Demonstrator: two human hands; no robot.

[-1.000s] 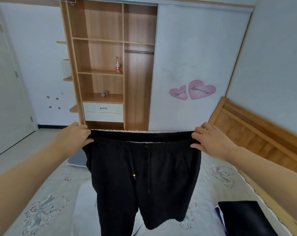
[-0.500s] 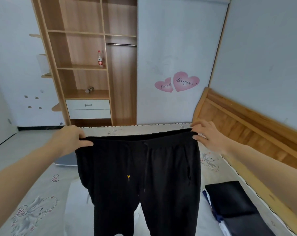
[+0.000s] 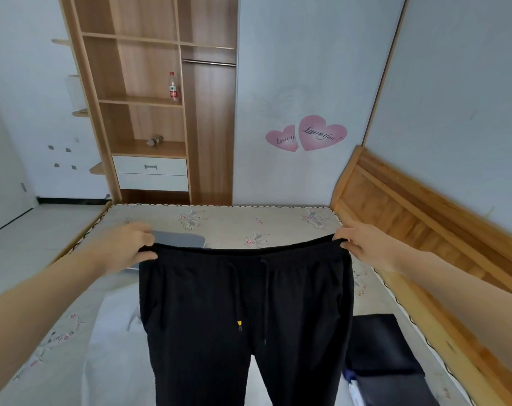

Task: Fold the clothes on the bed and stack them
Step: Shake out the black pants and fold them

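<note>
I see black pants (image 3: 246,312) held up over the bed (image 3: 234,224), legs hanging. Left hand (image 3: 125,249) and right hand (image 3: 363,244) each pinch a waistband corner, stretched flat. Folded stack (image 3: 380,350) lies on the bed, lower right.

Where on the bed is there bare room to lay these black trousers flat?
The widest bare stretch of mattress runs along the far edge, between the grey folded item and the wooden bed frame. The near left side is also open. The near right is crowded by the stack of folded clothes. The trousers hide the middle.
</note>
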